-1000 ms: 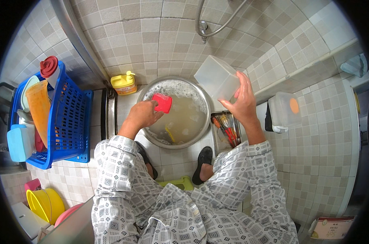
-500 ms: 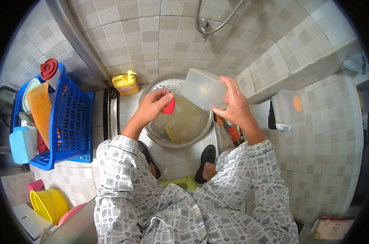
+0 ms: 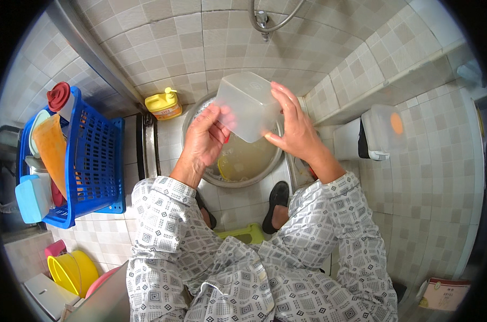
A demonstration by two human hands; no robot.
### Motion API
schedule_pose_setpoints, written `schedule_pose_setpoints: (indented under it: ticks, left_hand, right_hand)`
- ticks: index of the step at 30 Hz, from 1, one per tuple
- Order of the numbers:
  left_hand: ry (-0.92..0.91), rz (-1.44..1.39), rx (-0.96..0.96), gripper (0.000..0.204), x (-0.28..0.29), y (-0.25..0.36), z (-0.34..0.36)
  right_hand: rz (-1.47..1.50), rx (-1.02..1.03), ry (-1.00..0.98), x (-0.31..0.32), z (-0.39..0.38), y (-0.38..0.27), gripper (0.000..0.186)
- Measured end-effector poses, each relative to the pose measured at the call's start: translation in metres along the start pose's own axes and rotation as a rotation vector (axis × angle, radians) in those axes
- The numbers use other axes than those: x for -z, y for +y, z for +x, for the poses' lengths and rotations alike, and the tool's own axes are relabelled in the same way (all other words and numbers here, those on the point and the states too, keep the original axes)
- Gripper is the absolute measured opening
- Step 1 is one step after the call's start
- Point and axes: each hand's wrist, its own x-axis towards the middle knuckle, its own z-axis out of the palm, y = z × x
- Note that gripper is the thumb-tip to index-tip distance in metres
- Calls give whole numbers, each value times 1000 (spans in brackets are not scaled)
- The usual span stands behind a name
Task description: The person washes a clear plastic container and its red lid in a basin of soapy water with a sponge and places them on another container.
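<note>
I saw one translucent box [image 3: 249, 104] tilted over one metal basin [image 3: 238, 184], its right side in a widely spread right hand [image 3: 297, 131], its left against the left hand [image 3: 207, 134], curled round one mostly hidden red sponge [image 3: 227, 139]

container [image 3: 247, 104] between left hand [image 3: 205, 131] and right hand [image 3: 296, 129], over basin [image 3: 238, 184]. sponge [image 3: 227, 139] by left fingers. pump bottle [image 3: 163, 105] left of basin, near wall [image 3: 179, 40]; basket [image 3: 96, 158] farther left. bucket [image 3: 74, 271] nearer person than basket. tray [image 3: 292, 170] just right of basin. shower hose [image 3: 281, 26] beyond basin.
</note>
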Motion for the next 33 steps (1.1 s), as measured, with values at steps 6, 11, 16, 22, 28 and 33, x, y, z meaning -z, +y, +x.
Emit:
schedule_pose_setpoints:
  ticks: [6,11,16,22,28,33]
  left_hand:
    - [24,142,-87,43,-11,4,6]
    - [-48,345,-58,49,-2,0,6]
    - [49,532,65,53,-5,4,2]
    - [390,715,-128,62,13,39,12]
    - [469,741,-228,53,22,58,9]
    - [433,824,-240,49,22,57,10]
  right_hand:
    - [923,-565,-113,-17,-7,6,119]
    - [738,-742,-234,-11,4,4,112]
    - [856,-860,-343,2,23,-10,112]
    - [1137,-923,-76,4,2,49,95]
    - [242,-807,-222,-6,4,63,112]
    - [-71,-768,-175,-8,-14,65,101]
